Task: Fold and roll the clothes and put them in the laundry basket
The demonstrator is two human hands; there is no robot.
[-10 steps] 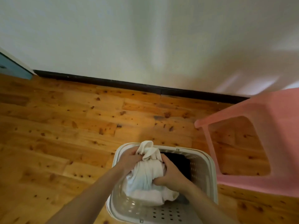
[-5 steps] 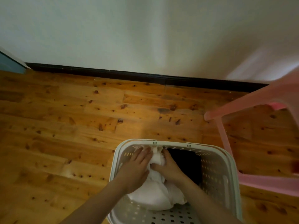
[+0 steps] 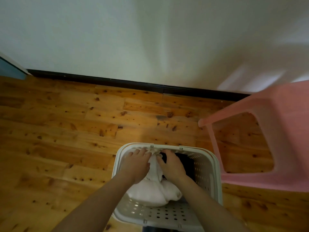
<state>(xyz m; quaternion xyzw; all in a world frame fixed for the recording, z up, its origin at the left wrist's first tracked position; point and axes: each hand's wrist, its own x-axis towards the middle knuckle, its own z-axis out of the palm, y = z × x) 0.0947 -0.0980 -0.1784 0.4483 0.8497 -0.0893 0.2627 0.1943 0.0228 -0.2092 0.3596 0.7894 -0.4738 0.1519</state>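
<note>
Pale wall (image 3: 150, 39) above a wooden floor (image 3: 66, 148). A pink stool (image 3: 284, 131) stands at 3 o'clock. At 6 o'clock sits a white perforated basket (image 3: 215, 173). Inside it a white bundle (image 3: 150, 193) lies on the 9 o'clock side, its long axis running 6 to 12, with a dark garment (image 3: 185, 161) beside it at 3. The left hand (image 3: 135, 166) and right hand (image 3: 172, 166) press flat, fingers straight, on the bundle's 12 o'clock end, equally near. The bundle is directly under both palms, so they likely only need to lift away.

The laundry basket (image 3: 208, 171) at lower centre looks like pale, smooth perforated plastic. Inside lies soft white cloth (image 3: 153, 193). The floor (image 3: 58, 139) is knotty varnished wood with a slight sheen. The stool (image 3: 287, 131) at right is matt pink plastic.
</note>
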